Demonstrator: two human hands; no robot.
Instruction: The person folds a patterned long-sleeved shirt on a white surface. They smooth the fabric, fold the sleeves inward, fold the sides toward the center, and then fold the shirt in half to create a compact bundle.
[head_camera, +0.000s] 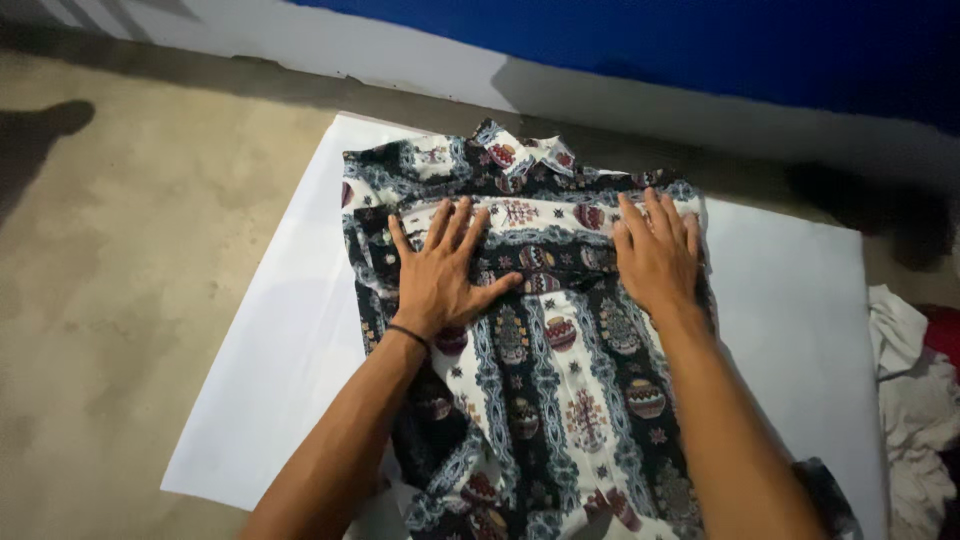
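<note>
A patterned shirt (560, 390) in black, white and dark red lies folded lengthwise on a white sheet (800, 300), its collar (520, 150) at the far end. My left hand (445, 270) lies flat on the upper part of the shirt, fingers spread, with a thin black band around the wrist. My right hand (655, 255) presses flat on the shirt's upper right side, fingers together and pointing away from me. Neither hand grips the cloth.
The white sheet rests on a bare concrete floor (130, 300). A white and blue wall (650, 60) runs along the far side. A heap of pale and red cloth (915, 400) lies at the right edge of the sheet.
</note>
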